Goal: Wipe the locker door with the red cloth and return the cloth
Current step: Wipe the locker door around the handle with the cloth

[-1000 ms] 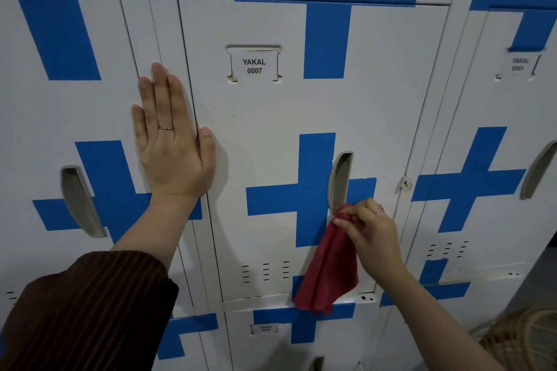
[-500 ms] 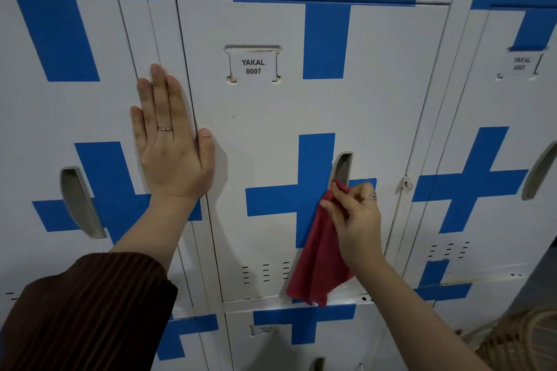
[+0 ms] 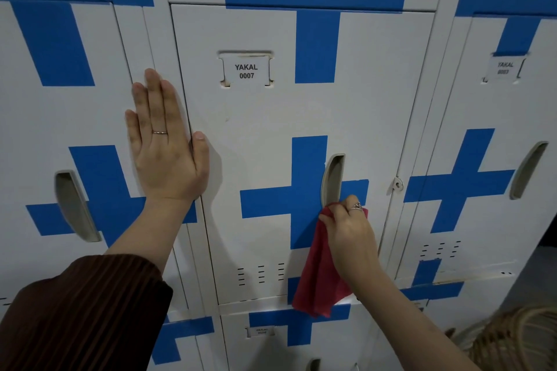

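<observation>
The right hand (image 3: pixel 349 235) pinches the top of the red cloth (image 3: pixel 319 274) in a closed grip. It holds the bunched edge against the locker door (image 3: pixel 271 129) just under the handle recess (image 3: pixel 333 178), and the rest of the cloth hangs loose down to the door's lower edge. Over the last second this hand has drifted left and up to the recess, then dropped back a little. That reads as short rubbing strokes around the handle, so the wiping seems under way but confined to this patch. The left hand (image 3: pixel 165 153) has not moved. Its grip is open and holds nothing, palm flat over the seam beside the YAKAL 0007 label (image 3: pixel 246 71). Most of the door probably remains to be wiped.
</observation>
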Motion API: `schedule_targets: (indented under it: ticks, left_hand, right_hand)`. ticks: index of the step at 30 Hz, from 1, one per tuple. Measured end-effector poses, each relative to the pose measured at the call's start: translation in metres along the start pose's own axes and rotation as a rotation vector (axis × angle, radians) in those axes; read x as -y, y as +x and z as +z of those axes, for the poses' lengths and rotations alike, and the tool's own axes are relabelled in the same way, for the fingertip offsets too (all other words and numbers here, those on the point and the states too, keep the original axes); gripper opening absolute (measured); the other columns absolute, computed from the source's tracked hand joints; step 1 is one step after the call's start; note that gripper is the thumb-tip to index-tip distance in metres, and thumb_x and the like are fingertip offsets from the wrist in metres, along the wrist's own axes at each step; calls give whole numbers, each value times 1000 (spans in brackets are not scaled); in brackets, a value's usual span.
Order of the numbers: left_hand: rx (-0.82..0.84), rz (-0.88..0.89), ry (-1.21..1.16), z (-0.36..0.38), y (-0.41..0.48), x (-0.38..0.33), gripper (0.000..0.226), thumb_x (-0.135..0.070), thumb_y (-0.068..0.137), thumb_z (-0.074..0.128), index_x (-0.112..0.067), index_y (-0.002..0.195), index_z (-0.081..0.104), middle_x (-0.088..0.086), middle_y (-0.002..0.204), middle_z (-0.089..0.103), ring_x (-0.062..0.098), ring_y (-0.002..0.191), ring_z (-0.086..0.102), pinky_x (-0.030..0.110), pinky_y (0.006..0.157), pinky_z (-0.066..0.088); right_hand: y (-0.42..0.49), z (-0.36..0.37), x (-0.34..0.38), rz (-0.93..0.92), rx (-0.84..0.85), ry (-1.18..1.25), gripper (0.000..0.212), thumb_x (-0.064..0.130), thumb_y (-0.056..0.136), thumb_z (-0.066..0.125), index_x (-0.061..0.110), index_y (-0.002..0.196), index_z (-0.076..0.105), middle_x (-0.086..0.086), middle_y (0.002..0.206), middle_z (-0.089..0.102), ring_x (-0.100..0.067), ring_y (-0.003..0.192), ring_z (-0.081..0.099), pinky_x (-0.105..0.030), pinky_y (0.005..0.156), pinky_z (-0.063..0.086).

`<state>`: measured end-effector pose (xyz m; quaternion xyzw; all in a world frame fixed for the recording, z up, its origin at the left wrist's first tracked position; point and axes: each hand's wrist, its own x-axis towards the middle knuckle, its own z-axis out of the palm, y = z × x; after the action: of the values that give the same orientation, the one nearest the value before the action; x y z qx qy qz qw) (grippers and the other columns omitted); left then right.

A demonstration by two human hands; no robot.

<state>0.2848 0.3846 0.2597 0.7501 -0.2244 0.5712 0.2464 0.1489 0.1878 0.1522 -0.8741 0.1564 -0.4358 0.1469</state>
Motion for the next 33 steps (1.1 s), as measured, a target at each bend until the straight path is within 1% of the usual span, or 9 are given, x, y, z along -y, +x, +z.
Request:
schedule_targets:
  ticks: [3,6,9,15,20,23,26,29,33]
  left_hand:
    - [1,2,6,0,0,0,69,-23,85,35,2,146,11,23,153,13,33,141,5,33,116,-6]
    - [1,5,4,1,0,0,69,-23,86,34,2,146,11,23,153,12,33,141,5,33,115,-7]
    - [0,4,9,0,0,0,69,-23,86,35,2,146,11,23,152,13,33,141,5,33,115,-6]
    - [0,7,12,0,0,0,69,-23,86,34,3,145,12,23,152,13,33,141,6,32,115,-7]
    - [0,3,15,1,0,0,69,-24,86,33,2,145,12,23,152,13,33,141,5,34,116,-6]
    - [-2,1,14,1,0,0,69,-23,85,34,3,145,13,23,152,13,33,141,5,33,116,-7]
    - [-3,-1,13,1,0,0,68,-23,85,33,3,145,13,23,152,13,33,141,6,33,116,-6]
    - [3,-3,15,0,0,-1,69,-23,85,34,2,145,13,22,153,13,32,141,5,33,116,-7]
    - [3,-4,20,1,0,0,69,-23,85,34,2,146,12,22,153,12,32,142,5,33,116,-6]
  right_hand:
    - [0,2,0,83,-71,129,13,11,88,57,0,88,64,-1,86,44,-17,74,45,-17,66,37]
    - [3,1,3,133,-105,192,13,13,86,62,0,87,66,-1,82,45,-14,73,43,-8,64,28]
    - [18,-4,15,162,-151,272,13,13,85,62,1,86,67,-2,81,45,-11,72,41,-7,63,31]
    - [56,-17,38,261,-382,421,17,15,87,60,-1,86,67,-5,82,47,-14,73,44,-16,64,30]
    - [30,-4,25,155,-246,237,19,18,90,57,2,86,66,-2,81,44,-16,70,45,-26,63,34]
    - [0,3,8,35,-114,58,19,17,89,54,2,86,64,-6,76,51,-21,62,50,-35,55,46]
    - [-10,4,-2,-75,-66,-111,16,2,74,71,-3,88,65,-12,68,59,-25,53,55,-35,45,52]
    - [-4,2,0,-63,-73,-78,15,-5,69,74,-2,81,65,-12,65,59,-25,52,55,-33,46,49]
    - [6,-4,5,65,-51,95,6,7,82,65,2,83,67,-2,69,54,-24,69,51,-28,61,36]
